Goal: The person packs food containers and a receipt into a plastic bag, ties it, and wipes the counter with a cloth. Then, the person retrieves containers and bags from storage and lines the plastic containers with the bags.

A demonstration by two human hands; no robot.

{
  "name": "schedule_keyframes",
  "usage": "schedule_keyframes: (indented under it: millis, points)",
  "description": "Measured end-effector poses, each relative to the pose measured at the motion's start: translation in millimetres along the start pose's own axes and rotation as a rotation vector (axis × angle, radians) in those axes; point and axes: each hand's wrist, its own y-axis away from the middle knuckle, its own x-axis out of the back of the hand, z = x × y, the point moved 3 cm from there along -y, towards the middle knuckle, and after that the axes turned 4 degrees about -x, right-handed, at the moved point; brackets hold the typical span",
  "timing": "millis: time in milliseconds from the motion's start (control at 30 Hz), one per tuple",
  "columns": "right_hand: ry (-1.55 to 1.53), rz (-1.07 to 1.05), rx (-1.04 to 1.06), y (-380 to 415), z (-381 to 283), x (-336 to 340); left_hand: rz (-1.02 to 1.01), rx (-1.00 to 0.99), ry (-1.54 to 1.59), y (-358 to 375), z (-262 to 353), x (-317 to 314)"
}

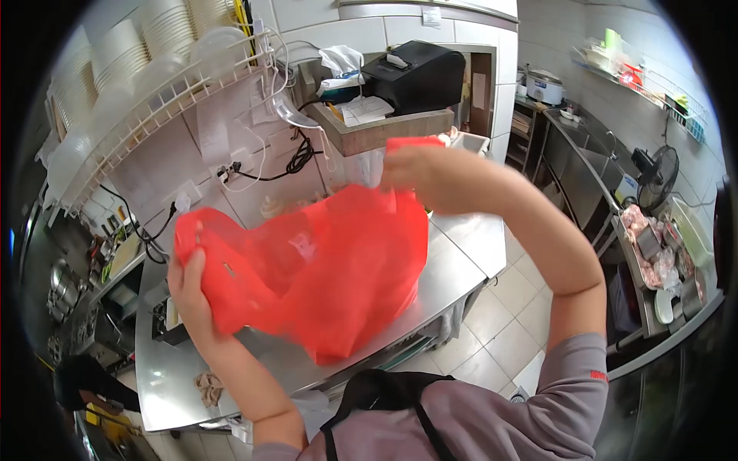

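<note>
A large red plastic bag is spread in the air over the steel counter, its middle sagging and partly blurred. My left hand grips the bag's left edge, with the thumb over the film. At the upper right, my right hand is closed on the bag's other side, and a bit of red film sticks out above the fingers. The bag hides most of the counter behind it. A crumpled cloth lies near the counter's front left corner.
A wire rack with stacked bowls hangs at upper left. Above the counter, a black printer sits on a wall shelf. Another person is at lower left. To the right stand a fan and bagged food.
</note>
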Motion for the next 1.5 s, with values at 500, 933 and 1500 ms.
schedule_keyframes:
  millis: [500, 933, 1500]
  points:
    - [-0.931, 0.403, 0.016, 151.5, 11.9, -69.5, 0.967, -0.08, -0.006, 207.5, 42.3, 171.2]
    - [-1.056, 0.527, -0.12, 236.8, 23.1, -30.9, 0.928, 0.119, -0.011, 352.1, 125.2, 109.2]
    - [-0.724, 0.323, -0.149, 136.2, 292.4, 106.4, 0.771, -0.289, -0.12, 511.5, 152.5, 29.1]
